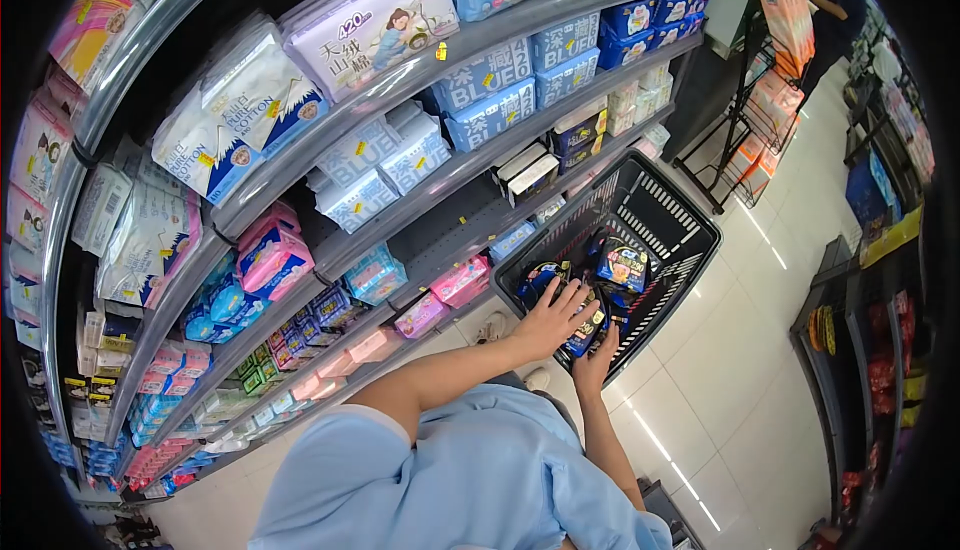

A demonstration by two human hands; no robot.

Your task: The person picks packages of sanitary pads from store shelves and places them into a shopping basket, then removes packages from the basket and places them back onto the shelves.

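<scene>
Left arm: Bare below a light-blue sleeve (pixel 320 470), bent at the elbow, the forearm crossing toward a black shopping basket (pixel 668 212).
Left hand: Palm down over the basket's near end, the left hand (pixel 553 324) lies back uppermost, its fingers pointing inward over a dark printed packet (pixel 582 340).
Left grip: Fingers spread apart and laid across the packet's upper part; they touch it without wrapping around it.
Right arm: Rising from the lower right, the bare forearm extends almost straight to the near end of the basket.
Right hand: Lower than its partner, the right hand (pixel 594 362) sits at the packet's near edge, fingers extended upward alongside it.
Right grip: Against the packet's side; how far the fingers close is hidden, and whether they bear its weight cannot be told.
Basket load: The handled packet is at the near end, among other dark packs; one blue-and-black pack (pixel 623 266) lies face up just beyond the hands.
Store aisle: Slatted basket walls stand just beside shelves (pixel 400 250) stocked with wrapped packs, including blue "BLUE" packs (pixel 487 100). A wire rack (pixel 722 155) of orange packages stands beyond, near another person (pixel 838 25) in dark clothing.
</scene>
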